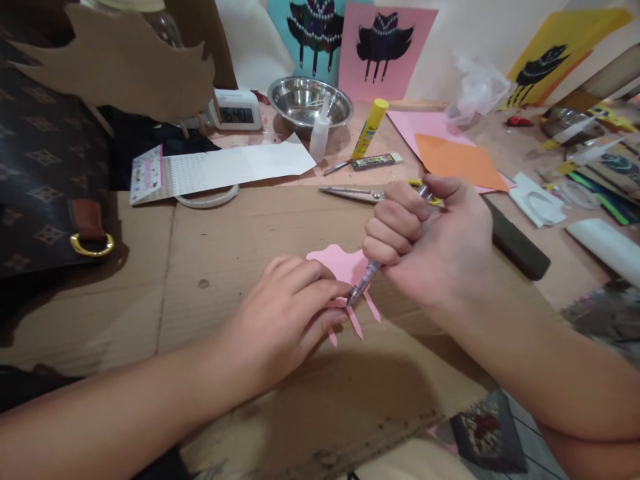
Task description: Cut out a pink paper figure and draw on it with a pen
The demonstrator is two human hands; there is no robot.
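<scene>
A pink paper cutout (345, 267) with a wavy top edge and three thin pointed strips lies on the brown cardboard sheet (210, 313). My left hand (295, 303) grips its lower left part between thumb and fingers, hiding some of it. In my right hand (425, 233), fingers wrapped like a fist, a pen (370, 272) with a clear purplish barrel slants downward. The pen's grey tip touches the cutout near the top of the middle strip, close to my left fingertips. Scissors (355, 193) with yellow handles lie just behind my right hand.
Behind the cardboard stand a steel bowl (285, 107), a small white bottle (320, 133) and a yellow glue stick (371, 128). A pearl sticker sheet (240, 163) lies left. A dark block (517, 243) and orange paper (460, 162) are right; a brown handbag (50, 173) fills the left side.
</scene>
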